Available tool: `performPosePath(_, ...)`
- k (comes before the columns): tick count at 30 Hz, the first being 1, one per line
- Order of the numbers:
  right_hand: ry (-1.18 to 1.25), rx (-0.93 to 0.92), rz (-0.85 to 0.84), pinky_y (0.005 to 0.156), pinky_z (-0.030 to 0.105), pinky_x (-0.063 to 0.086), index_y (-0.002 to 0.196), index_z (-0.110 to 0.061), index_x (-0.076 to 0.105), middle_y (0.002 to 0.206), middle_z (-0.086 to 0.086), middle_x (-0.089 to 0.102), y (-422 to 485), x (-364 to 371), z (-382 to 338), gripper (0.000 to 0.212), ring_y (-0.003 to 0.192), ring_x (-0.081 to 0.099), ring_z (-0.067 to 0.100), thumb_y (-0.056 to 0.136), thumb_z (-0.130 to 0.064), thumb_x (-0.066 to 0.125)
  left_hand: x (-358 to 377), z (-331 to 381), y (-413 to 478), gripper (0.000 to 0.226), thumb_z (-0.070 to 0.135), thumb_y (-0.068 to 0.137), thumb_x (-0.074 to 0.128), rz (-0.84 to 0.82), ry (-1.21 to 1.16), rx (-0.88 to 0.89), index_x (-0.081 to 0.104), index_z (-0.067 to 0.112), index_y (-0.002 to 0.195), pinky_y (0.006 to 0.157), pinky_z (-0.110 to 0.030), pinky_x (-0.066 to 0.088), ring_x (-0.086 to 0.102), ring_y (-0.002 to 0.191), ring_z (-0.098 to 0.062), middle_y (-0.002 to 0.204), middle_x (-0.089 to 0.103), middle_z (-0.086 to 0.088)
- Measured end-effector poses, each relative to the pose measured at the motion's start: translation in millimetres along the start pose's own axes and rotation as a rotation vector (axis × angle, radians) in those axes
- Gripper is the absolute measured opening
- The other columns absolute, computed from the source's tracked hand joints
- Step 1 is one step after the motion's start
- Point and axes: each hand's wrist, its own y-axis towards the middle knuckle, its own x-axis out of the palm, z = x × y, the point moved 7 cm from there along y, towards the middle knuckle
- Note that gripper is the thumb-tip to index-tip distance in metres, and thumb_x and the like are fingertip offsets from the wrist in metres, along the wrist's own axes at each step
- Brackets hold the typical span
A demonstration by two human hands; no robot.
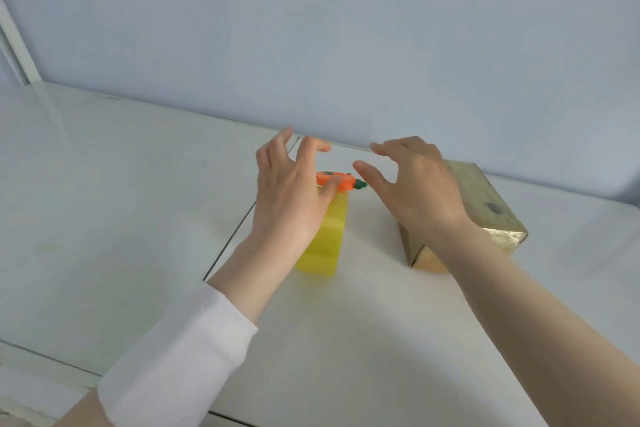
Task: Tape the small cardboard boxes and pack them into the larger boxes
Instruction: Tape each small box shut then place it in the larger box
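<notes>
Orange tool touches thumb of left hand; right hand hovers; both hands splayed, empty.

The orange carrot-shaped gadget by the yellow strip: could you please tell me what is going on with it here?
A person works at a white table. The left hand rests its thumb on the orange carrot-shaped gadget, which sits at the far end of a translucent yellow strip; its fingers are spread. The right hand is held open beside it, over a closed golden-brown cardboard box.
</notes>
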Motion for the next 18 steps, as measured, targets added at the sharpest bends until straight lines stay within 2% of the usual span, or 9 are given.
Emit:
performPosePath(1, -0.058, 0.005, 0.007, 0.106, 0.04, 0.027, 0.13, -0.02, 0.053, 0.139, 0.005, 0.047, -7, -5, 11, 0.064, 0.139, 0.025, 0.027, 0.083, -0.062, 0.046, 0, 7, 3, 0.042, 0.035, 0.084, 0.063, 0.003, 0.058, 0.027, 0.052, 0.021, 0.122, 0.1, -0.031, 0.029, 0.021, 0.134, -0.022, 0.142, 0.032, -0.01)
performPosePath(3, -0.239, 0.057, -0.095, 0.111, 0.046, 0.017, 0.139, -0.017, 0.039, 0.15, 0.007, 0.033, -21, -3, 38, 0.078, 0.145, 0.006, 0.028, 0.08, -0.068, 0.042, 2, 27, 7, 0.035, 0.03, 0.087, 0.061, 0.023, 0.088, 0.108, 0.054, 0.018, 0.119, 0.101, -0.03, 0.028, 0.024, 0.132, -0.023, 0.138, 0.038, -0.008)
performPosePath(4, -0.325, 0.074, -0.169, 0.113, 0.047, 0.013, 0.144, -0.017, 0.029, 0.154, 0.007, 0.025, -28, 2, 51, 0.081, 0.146, 0.002, 0.028, 0.082, -0.068, 0.041, 6, 41, 7, 0.033, 0.028, 0.088, 0.059, 0.021, 0.074, 0.167, 0.055, 0.017, 0.118, 0.101, -0.028, 0.026, 0.027, 0.13, -0.024, 0.135, 0.042, -0.007)
performPosePath(6, -0.38, 0.027, -0.242, 0.116, 0.045, 0.009, 0.149, -0.022, 0.015, 0.158, 0.001, 0.014, -40, 5, 69, 0.075, 0.146, 0.005, 0.025, 0.088, -0.057, 0.043, 24, 73, 4, 0.03, 0.027, 0.089, 0.057, -0.041, 0.011, 0.261, 0.056, 0.016, 0.118, 0.098, -0.026, 0.025, 0.034, 0.126, -0.024, 0.129, 0.049, -0.004)
performPosePath(10, -0.207, -0.219, -0.228, 0.116, 0.037, 0.015, 0.143, -0.03, 0.032, 0.151, -0.01, 0.03, -60, -22, 86, 0.062, 0.142, 0.025, 0.015, 0.085, -0.029, 0.053, 83, 117, -2, 0.038, 0.036, 0.093, 0.049, -0.308, 0.039, 0.315, 0.05, 0.025, 0.129, 0.102, -0.031, 0.03, 0.039, 0.127, -0.022, 0.134, 0.049, 0.0)
performPosePath(12, -0.092, -0.328, -0.299, 0.117, 0.034, 0.014, 0.139, -0.038, 0.035, 0.15, -0.016, 0.029, -75, -40, 100, 0.064, 0.141, 0.024, 0.009, 0.081, -0.022, 0.06, 108, 123, 0, 0.041, 0.039, 0.094, 0.045, -0.443, 0.084, 0.245, 0.044, 0.031, 0.135, 0.104, -0.032, 0.03, 0.039, 0.129, -0.022, 0.14, 0.044, -0.001)
performPosePath(14, 0.025, -0.402, -0.4, 0.117, 0.029, 0.011, 0.132, -0.045, 0.033, 0.148, -0.022, 0.027, -91, -59, 117, 0.068, 0.141, 0.021, 0.0, 0.079, -0.015, 0.064, 128, 127, -6, 0.042, 0.042, 0.094, 0.044, -0.598, 0.012, 0.145, 0.042, 0.035, 0.136, 0.103, -0.029, 0.031, 0.04, 0.13, -0.019, 0.143, 0.042, 0.0)
performPosePath(16, 0.198, -0.38, -0.468, 0.116, 0.023, 0.013, 0.126, -0.046, 0.043, 0.144, -0.026, 0.035, -103, -80, 143, 0.061, 0.137, 0.024, -0.006, 0.077, -0.014, 0.062, 143, 132, -23, 0.042, 0.047, 0.091, 0.046, -0.713, -0.065, 0.07, 0.043, 0.041, 0.132, 0.096, -0.026, 0.034, 0.044, 0.126, -0.017, 0.141, 0.044, 0.002)
performPosePath(18, 0.449, -0.239, -0.46, 0.109, 0.013, 0.023, 0.118, -0.042, 0.059, 0.134, -0.027, 0.05, -104, -104, 167, 0.039, 0.131, 0.034, -0.01, 0.084, -0.025, 0.06, 147, 137, -35, 0.037, 0.055, 0.086, 0.048, -0.667, -0.043, 0.04, 0.045, 0.046, 0.122, 0.086, -0.028, 0.038, 0.051, 0.113, -0.017, 0.128, 0.048, 0.001)
